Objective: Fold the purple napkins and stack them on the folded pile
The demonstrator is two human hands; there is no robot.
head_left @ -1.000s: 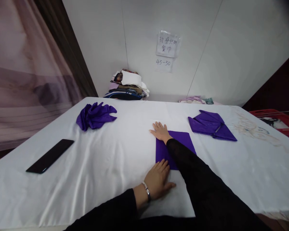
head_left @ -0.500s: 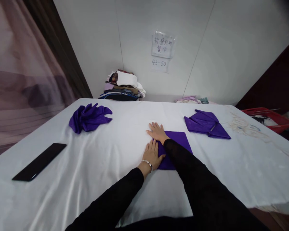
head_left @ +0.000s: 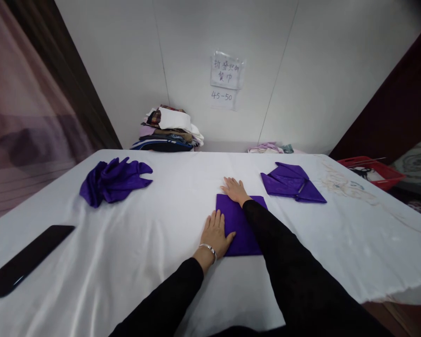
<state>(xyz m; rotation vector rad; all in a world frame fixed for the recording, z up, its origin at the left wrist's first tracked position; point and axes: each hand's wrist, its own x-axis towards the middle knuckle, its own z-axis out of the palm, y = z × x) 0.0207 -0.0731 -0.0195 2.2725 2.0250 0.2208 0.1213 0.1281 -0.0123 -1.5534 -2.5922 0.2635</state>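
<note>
A purple cloth napkin (head_left: 236, 229), folded into a flat square, lies on the white tablecloth (head_left: 175, 281) in front of me. My left hand (head_left: 217, 235) rests flat along its left edge, fingers stretched forward and thumb out over the cloth; a silver bracelet circles that wrist. At the far edge of the square, my right hand (head_left: 235, 191) is spread with the palm down. Its forearm crosses the right part of the napkin and hides some of it. Neither hand grips anything.
Left, a crumpled purple cloth (head_left: 115, 181) lies beyond a dark flat panel (head_left: 28, 260). Right, there is another folded purple cloth (head_left: 293, 182) and a red basket (head_left: 389, 174) past the table edge. Piled clothes (head_left: 168, 131) stand by the wall, under a paper sign (head_left: 226, 72).
My right hand has slid right along the napkin's far edge, uncovering its far left corner. My left hand stays at the left edge. The whole view has shifted slightly.
</note>
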